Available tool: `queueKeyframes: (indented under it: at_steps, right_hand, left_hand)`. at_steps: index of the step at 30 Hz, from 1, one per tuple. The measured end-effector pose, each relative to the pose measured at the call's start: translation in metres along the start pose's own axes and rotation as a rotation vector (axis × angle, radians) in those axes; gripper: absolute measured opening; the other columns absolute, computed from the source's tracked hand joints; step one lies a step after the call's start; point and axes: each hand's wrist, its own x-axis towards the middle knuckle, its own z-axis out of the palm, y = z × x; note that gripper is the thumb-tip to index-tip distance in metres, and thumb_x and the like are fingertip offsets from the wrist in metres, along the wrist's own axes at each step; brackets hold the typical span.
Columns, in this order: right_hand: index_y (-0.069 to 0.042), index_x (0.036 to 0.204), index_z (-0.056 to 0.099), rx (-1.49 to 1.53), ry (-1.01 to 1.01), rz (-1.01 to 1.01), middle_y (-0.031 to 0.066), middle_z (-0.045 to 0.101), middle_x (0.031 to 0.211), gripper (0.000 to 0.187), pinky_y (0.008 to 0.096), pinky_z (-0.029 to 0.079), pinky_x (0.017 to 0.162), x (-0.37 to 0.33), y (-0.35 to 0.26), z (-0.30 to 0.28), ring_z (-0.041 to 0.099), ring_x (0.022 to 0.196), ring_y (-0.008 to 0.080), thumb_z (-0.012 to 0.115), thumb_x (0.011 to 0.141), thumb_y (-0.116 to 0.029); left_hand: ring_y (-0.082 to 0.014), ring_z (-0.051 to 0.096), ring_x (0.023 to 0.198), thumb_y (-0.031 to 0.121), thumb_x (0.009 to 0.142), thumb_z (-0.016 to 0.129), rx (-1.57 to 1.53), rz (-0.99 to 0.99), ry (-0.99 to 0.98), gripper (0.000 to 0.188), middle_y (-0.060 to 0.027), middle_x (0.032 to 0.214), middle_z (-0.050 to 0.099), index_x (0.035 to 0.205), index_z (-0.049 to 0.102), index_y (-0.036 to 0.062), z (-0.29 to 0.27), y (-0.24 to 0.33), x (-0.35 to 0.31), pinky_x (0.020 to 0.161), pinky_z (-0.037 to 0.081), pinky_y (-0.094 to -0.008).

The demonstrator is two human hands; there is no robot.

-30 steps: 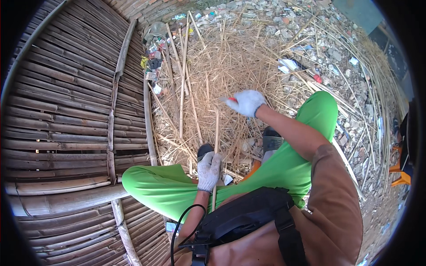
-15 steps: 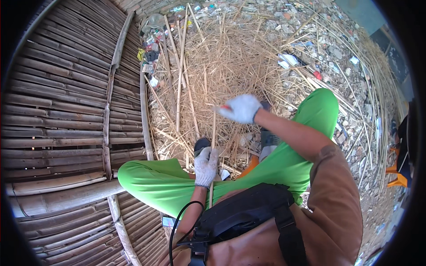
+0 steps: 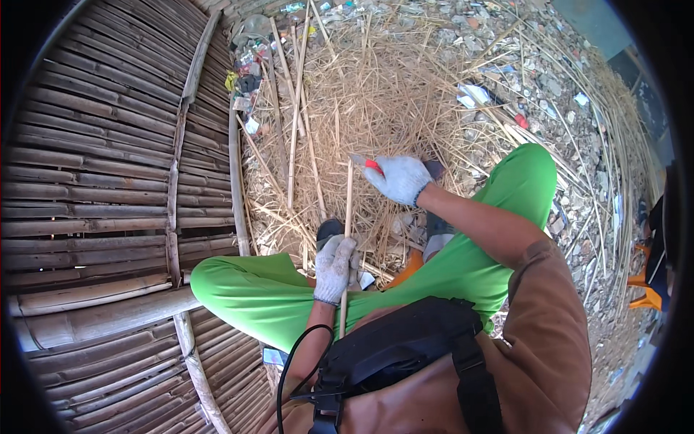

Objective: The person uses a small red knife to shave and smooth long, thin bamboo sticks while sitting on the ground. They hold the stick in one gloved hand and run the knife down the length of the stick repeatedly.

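Note:
In a white work glove, my left hand (image 3: 333, 271) is closed round a long pale bamboo stick (image 3: 349, 199), low on its length. The stick stands out away from me, its lower end running down past my wrist toward my lap. My right hand (image 3: 402, 181), gloved too, grips a knife with a red handle (image 3: 373, 166). Its short blade (image 3: 357, 159) points left and lies at the far tip of the stick; whether it touches the wood I cannot tell. Part of the handle is hidden in my fingers.
A heap of straw-like shavings (image 3: 390, 94) covers the ground ahead. Several long bamboo sticks (image 3: 296, 123) lie at its left. A bamboo slat wall (image 3: 94, 159) rises on the left. Rubble and litter (image 3: 557, 94) spread to the right, near an orange plastic stool (image 3: 645, 296).
My right hand, blurred before, has shifted slightly right and down, and the knife shows more plainly. The left hand still holds the stick, its grip slightly nearer me.

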Motion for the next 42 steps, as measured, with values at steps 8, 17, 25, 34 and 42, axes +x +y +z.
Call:
queueKeyframes:
  at_steps: [8,17,25,34,42]
  right_hand:
    - [-0.01,0.098,0.075,0.035,-0.148,-0.085,0.0217,0.077,0.085,0.071,0.0566,0.061,0.075,-0.005,-0.013,-0.022,0.078,0.082,0.0424,0.042,0.107,-0.073]
    - [-0.013,0.096,0.084,-0.144,-0.197,-0.1,0.0196,0.082,0.1,0.087,0.0538,0.063,0.087,0.019,-0.009,-0.034,0.08,0.094,0.0393,0.034,0.104,-0.084]
    - [-0.013,0.099,0.083,-0.112,-0.117,0.253,0.0195,0.082,0.1,0.083,0.0532,0.063,0.088,0.054,0.059,-0.046,0.08,0.097,0.0388,0.034,0.106,-0.08]
    - [-0.013,0.098,0.081,-0.093,-0.263,-0.166,0.0204,0.081,0.096,0.079,0.055,0.063,0.081,-0.004,-0.028,-0.025,0.079,0.09,0.0407,0.036,0.106,-0.076]
    - [-0.014,0.095,0.08,-0.129,-0.085,0.017,0.0201,0.08,0.092,0.076,0.0545,0.063,0.079,0.046,0.031,-0.04,0.079,0.086,0.0399,0.038,0.106,-0.076]
  left_hand:
    - [-0.0084,0.047,0.043,0.029,0.113,0.063,0.008,-0.011,0.011,0.026,-0.0003,0.069,0.06,0.107,0.068,0.0039,0.002,0.003,0.003,0.039,0.037,-0.0259]
    - [-0.0089,0.047,0.042,0.028,0.113,0.062,0.023,0.018,0.012,0.027,-0.0002,0.068,0.06,0.107,0.068,0.0032,0.006,0.004,0.007,0.038,0.036,-0.0264]
    - [-0.009,0.047,0.042,0.03,0.113,0.063,0.035,0.043,-0.011,0.029,-0.0011,0.067,0.06,0.109,0.069,0.0013,0.006,0.009,-0.002,0.038,0.036,-0.0264]
    - [-0.0074,0.047,0.043,0.031,0.114,0.062,0.027,-0.021,-0.006,0.028,0.0005,0.067,0.059,0.106,0.067,0.0048,0.0,0.007,-0.001,0.039,0.036,-0.0255]
    - [-0.0079,0.049,0.046,0.036,0.113,0.063,0.036,-0.012,-0.004,0.032,0.0013,0.066,0.058,0.101,0.068,0.0067,0.001,0.005,-0.004,0.041,0.039,-0.0259]
